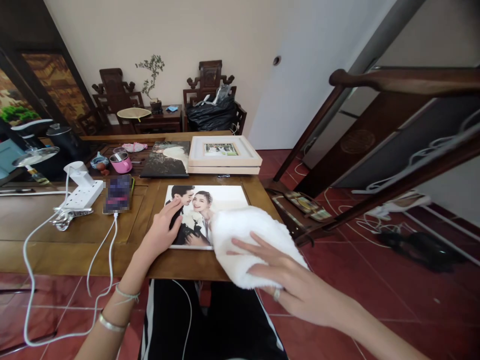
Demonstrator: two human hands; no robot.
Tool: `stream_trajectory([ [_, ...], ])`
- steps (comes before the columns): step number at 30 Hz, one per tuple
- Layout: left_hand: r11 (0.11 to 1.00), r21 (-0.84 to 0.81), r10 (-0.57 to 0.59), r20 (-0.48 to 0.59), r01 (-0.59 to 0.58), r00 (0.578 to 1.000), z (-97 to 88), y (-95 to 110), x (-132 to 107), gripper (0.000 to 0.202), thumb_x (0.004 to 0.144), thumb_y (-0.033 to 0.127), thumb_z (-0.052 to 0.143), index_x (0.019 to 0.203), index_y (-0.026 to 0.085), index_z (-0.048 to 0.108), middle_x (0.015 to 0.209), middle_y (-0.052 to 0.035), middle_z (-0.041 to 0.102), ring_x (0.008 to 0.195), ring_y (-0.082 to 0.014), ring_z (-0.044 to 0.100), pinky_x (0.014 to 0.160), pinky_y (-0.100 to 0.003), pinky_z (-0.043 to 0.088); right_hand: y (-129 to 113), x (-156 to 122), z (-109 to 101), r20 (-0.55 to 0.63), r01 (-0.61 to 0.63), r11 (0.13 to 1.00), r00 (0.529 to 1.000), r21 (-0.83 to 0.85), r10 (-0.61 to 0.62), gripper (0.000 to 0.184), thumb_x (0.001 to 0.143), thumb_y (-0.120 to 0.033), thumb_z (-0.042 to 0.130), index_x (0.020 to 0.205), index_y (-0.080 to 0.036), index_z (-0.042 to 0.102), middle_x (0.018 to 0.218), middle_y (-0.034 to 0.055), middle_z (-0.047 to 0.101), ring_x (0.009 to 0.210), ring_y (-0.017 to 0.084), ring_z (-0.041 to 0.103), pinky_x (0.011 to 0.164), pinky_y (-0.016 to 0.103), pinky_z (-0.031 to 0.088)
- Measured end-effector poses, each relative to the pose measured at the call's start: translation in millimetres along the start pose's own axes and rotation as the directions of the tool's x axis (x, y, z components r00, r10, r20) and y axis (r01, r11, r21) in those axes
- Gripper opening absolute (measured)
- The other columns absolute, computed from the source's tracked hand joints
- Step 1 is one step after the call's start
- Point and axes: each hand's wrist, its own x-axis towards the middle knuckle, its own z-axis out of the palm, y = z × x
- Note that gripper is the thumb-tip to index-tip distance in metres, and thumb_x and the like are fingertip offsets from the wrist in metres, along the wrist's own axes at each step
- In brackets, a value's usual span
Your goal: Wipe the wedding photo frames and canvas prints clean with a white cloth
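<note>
A photo panel (193,239) with a picture of a couple lies flat near the front edge of the wooden table (195,267). Fingers stretched out, my left hand (165,225) rests on the panel's left side. My right hand (281,267) has hold of a white fluffy cloth (240,225), with some fingers spread over it and the thumb side tucked low. The cloth covers the panel's right part and hangs past the table edge. Behind the panel lie a dark photo panel (161,160) and a stack of pale frames (225,165).
On the left of the table are a power strip (86,195), a phone (118,192) on a white cable and a pink cup (121,164). A dark wooden chair (318,130) stands close on the right. Loose cables trail over the red tiled floor (337,280).
</note>
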Motion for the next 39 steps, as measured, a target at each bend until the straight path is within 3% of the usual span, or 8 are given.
stream_trajectory([
  [4,1.0,-0.004,0.011,0.018,-0.011,1.0,-1.6,-1,1,0.041,0.093,0.029,0.042,0.13,0.017,0.053,0.143,-0.012,0.047,0.135,-0.0248,0.04,0.111,-0.048,0.032,12,9,-7,0.018,-0.036,0.999,0.999,0.034,0.035,0.032,0.081,-0.008,0.044,0.098,-0.024,0.067,0.148,0.0019,0.038,0.14,0.023,0.025,0.114,0.048,0.025],
  [12,0.999,-0.006,0.038,0.027,-0.038,0.999,-5.5,2,1,0.04,0.093,0.028,0.042,0.13,0.016,0.053,0.142,-0.0118,0.048,0.136,-0.0227,0.039,0.113,-0.046,0.03,116,83,-22,-0.155,-0.213,0.957,0.957,0.196,0.244,0.031,0.089,-0.027,0.047,0.112,-0.021,0.067,0.128,0.0058,0.061,0.131,0.029,0.042,0.108,0.049,0.034],
  [17,0.999,-0.015,0.032,0.006,-0.032,0.999,-4.9,2,2,0.039,0.092,0.029,0.044,0.127,0.016,0.056,0.14,-0.0118,0.05,0.134,-0.023,0.042,0.113,-0.044,0.031,144,110,-23,-0.253,-0.27,0.902,0.896,0.337,0.364,0.036,0.088,-0.033,0.051,0.116,-0.017,0.066,0.131,0.0089,0.059,0.124,0.03,0.05,0.106,0.049,0.035],
  [22,1.0,-0.016,0.024,-0.002,-0.024,1.0,-2.3,0,2,0.04,0.092,0.029,0.044,0.127,0.015,0.056,0.14,-0.0124,0.05,0.134,-0.0233,0.042,0.113,-0.044,0.031,120,82,-10,-0.216,-0.211,0.923,0.933,0.323,0.289,0.032,0.087,-0.033,0.052,0.109,-0.018,0.068,0.128,0.0087,0.061,0.133,0.03,0.04,0.108,0.05,0.032],
  [27,1.0,-0.028,0.012,-0.016,-0.013,1.0,-0.4,1,1,0.039,0.092,0.028,0.044,0.128,0.018,0.055,0.141,-0.011,0.05,0.134,-0.0238,0.041,0.113,-0.045,0.03,54,24,1,-0.107,-0.142,0.978,0.981,0.154,0.16,0.025,0.09,-0.029,0.047,0.097,-0.024,0.07,0.136,0.0045,0.055,0.138,0.029,0.029,0.11,0.053,0.029],
  [31,1.0,-0.003,-0.009,-0.001,0.009,1.0,1.2,0,1,0.041,0.092,0.027,0.042,0.131,0.018,0.052,0.142,-0.011,0.048,0.135,-0.0243,0.04,0.112,-0.047,0.03,14,-5,4,-0.086,0.024,0.994,0.996,0.109,-0.015,0.024,0.089,-0.021,0.045,0.099,-0.024,0.067,0.145,0.0036,0.043,0.139,0.023,0.029,0.114,0.047,0.024],
  [35,0.999,0.028,0.014,0.029,-0.015,0.999,-0.6,1,1,0.042,0.093,0.027,0.041,0.132,0.015,0.051,0.143,-0.0125,0.047,0.135,-0.0242,0.039,0.112,-0.047,0.031,21,4,1,-0.058,0.028,0.993,0.998,0.112,-0.021,0.027,0.088,-0.018,0.045,0.102,-0.023,0.067,0.144,0.005,0.045,0.139,0.024,0.029,0.113,0.048,0.027],
  [39,1.0,0.03,0.007,0.061,-0.009,0.998,-4.7,3,1,0.043,0.093,0.028,0.04,0.133,0.014,0.05,0.143,-0.0122,0.046,0.136,-0.0236,0.038,0.112,-0.047,0.031,65,45,-3,-0.073,-0.085,0.988,0.993,0.131,0.095,0.031,0.09,-0.027,0.044,0.108,-0.022,0.068,0.133,0.0075,0.057,0.138,0.031,0.028,0.108,0.054,0.032],
])
